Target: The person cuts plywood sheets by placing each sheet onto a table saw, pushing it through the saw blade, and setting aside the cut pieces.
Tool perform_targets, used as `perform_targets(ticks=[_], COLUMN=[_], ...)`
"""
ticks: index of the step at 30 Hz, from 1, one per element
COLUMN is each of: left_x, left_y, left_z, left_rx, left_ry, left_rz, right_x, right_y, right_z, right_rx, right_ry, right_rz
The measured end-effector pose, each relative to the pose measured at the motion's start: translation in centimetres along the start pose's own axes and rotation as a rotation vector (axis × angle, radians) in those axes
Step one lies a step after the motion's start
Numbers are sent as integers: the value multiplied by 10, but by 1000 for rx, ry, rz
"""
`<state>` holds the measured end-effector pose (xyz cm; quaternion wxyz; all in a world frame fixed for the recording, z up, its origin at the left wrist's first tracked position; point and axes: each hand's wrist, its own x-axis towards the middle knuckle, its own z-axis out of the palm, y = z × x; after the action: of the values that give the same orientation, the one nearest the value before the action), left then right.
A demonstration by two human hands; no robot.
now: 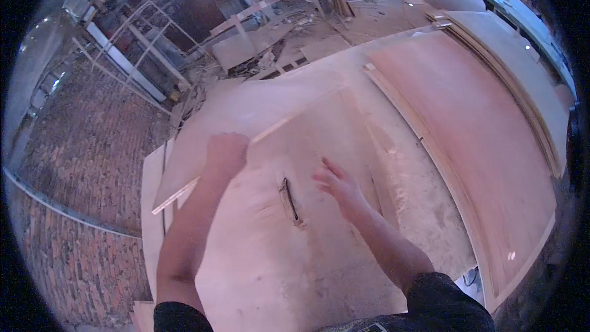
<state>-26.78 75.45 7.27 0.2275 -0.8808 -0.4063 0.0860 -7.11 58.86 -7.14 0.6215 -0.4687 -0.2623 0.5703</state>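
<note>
A large pale plywood sheet lies in front of me, its light far edge running slantwise across the view. My left hand is closed at that edge, the fingers curled over it and hidden from me. Over the sheet's right part, my right hand is open, its fingers apart and holding nothing. Between my forearms is a long, narrow dark mark in the sheet's face, slightly curved and rough like a split. Another pale sheet extends beyond the slanting edge.
Reddish boards are stacked on the right, with wood strips along their side. A brick surface lies at left. Scrap wood and debris litter the ground ahead, near a metal frame.
</note>
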Motion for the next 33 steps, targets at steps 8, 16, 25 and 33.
perform_targets(ticks=[8,16,25,33], left_x=[-83,-245,-387,-363], left_y=[67,58,14,80], left_z=[-57,-119,-63,-57], left_rx=[-170,-865,-1335,-2255], left_ry=[21,332,-185,-387], left_rz=[-34,-222,-1245,-1054], right_x=[8,-66,-139,-189], right_y=[-67,-48,-45,-79], right_z=[67,18,-51,-90], right_rx=[595,561,446,381], right_ry=[-224,-177,-114,-55], right_rz=[227,148,210,46])
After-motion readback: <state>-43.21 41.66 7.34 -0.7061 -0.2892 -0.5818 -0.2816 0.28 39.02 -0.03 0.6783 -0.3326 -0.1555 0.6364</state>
